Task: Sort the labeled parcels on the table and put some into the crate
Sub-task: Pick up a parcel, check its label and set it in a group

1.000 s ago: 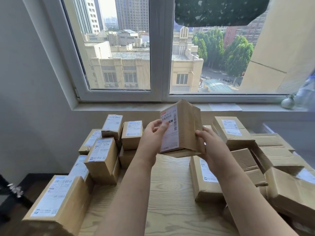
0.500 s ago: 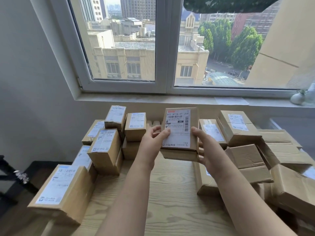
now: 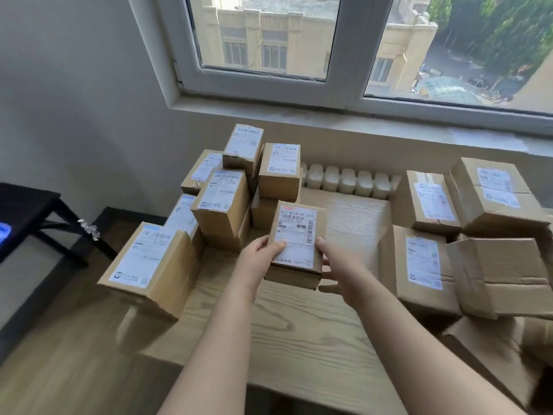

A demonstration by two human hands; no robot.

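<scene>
Sorting is in hand: left grip (image 3: 259, 253) and right grip (image 3: 339, 266) both clasp one labeled parcel (image 3: 294, 235) low over the counter (image 3: 299, 330). Next, judging by its label, choose pile or unseen crate.

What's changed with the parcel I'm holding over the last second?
The held parcel turned label-up toward the camera and came down toward the table beside the left stack. Left grip and right grip still hold it; the right pile stayed put.
</scene>
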